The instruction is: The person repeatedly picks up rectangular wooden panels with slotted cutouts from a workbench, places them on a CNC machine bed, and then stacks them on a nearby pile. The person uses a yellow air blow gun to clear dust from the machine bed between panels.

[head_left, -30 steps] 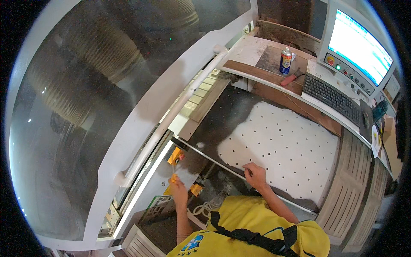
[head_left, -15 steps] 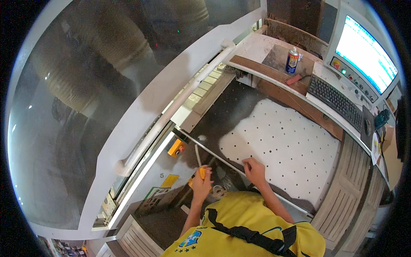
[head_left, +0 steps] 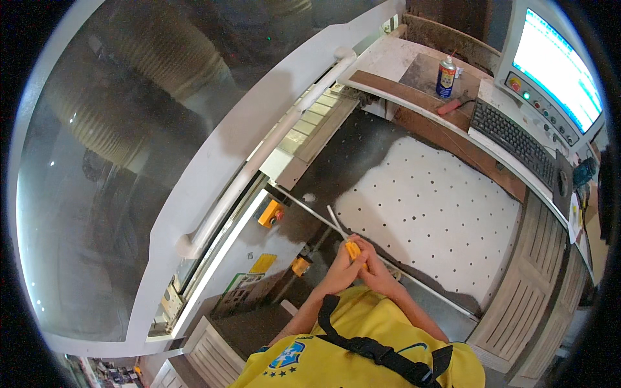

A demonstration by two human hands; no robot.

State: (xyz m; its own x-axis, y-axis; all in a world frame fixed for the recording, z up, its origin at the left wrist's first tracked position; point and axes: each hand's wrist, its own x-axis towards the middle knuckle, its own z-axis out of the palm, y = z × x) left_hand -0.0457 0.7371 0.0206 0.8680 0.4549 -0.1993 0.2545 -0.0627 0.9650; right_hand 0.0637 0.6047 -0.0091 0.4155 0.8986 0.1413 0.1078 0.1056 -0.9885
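Both my hands meet in front of my body, around a yellow-handled air blow gun (head_left: 353, 249). Its long pale nozzle points up and to the left, crossing the pale edge of the machine bed. My left hand (head_left: 339, 269) is closed on the handle from the left. My right hand (head_left: 376, 266) wraps the same handle from the right, its fingers partly hidden by the other hand. Just beyond them lies a white surface dotted with dark holes (head_left: 427, 207), with a ragged dark border.
On the left, a large machine hood (head_left: 194, 168) carries a long pale handle bar (head_left: 259, 161). An orange box with a red button (head_left: 270, 214) is below it. A spray can (head_left: 446, 77), keyboard (head_left: 511, 139) and monitor (head_left: 556, 71) stand on the right shelf. Slatted wooden panels (head_left: 517, 291) lie at right.
My left hand has brought the blow gun rightward, up to the bed's edge. My right hand has left the bed's edge and joined it on the handle.
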